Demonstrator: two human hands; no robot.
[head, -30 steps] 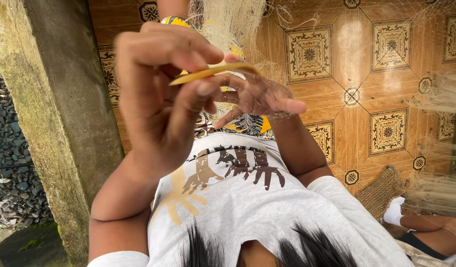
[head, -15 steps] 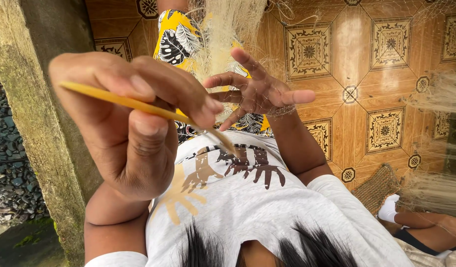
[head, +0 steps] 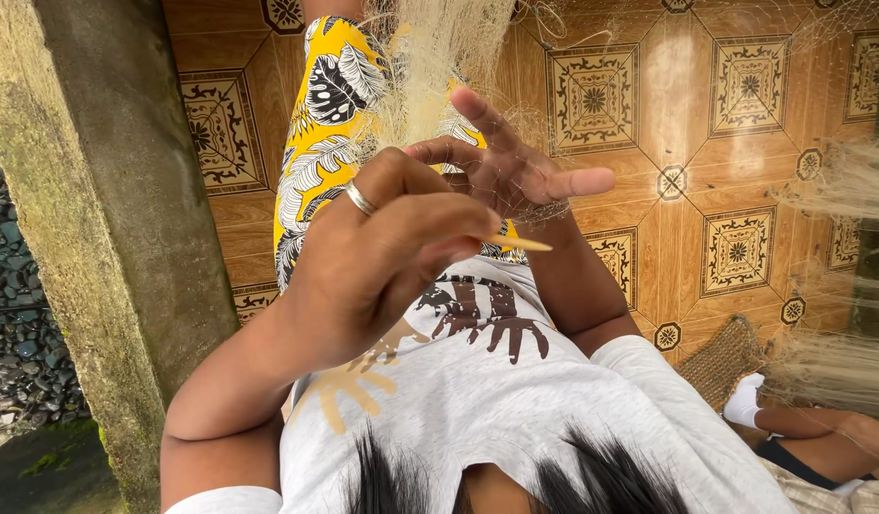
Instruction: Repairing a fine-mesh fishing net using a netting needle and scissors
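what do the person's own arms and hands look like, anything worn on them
Both forearms are bare. The left hand wears a plain silver-coloured ring on one finger. The right hand shows no ring that I can see. Short white sleeves of a grey-white printed t-shirt cover the upper arms.

**Yellow, brown and pale thread**

A pale cream net (head: 430,67) hangs over yellow trousers (head: 330,105) printed with black-and-white leaves. The needle (head: 520,244) is yellow, the shirt (head: 478,400) grey with brown and tan prints, the tiled floor (head: 735,105) orange-brown with dark medallions.
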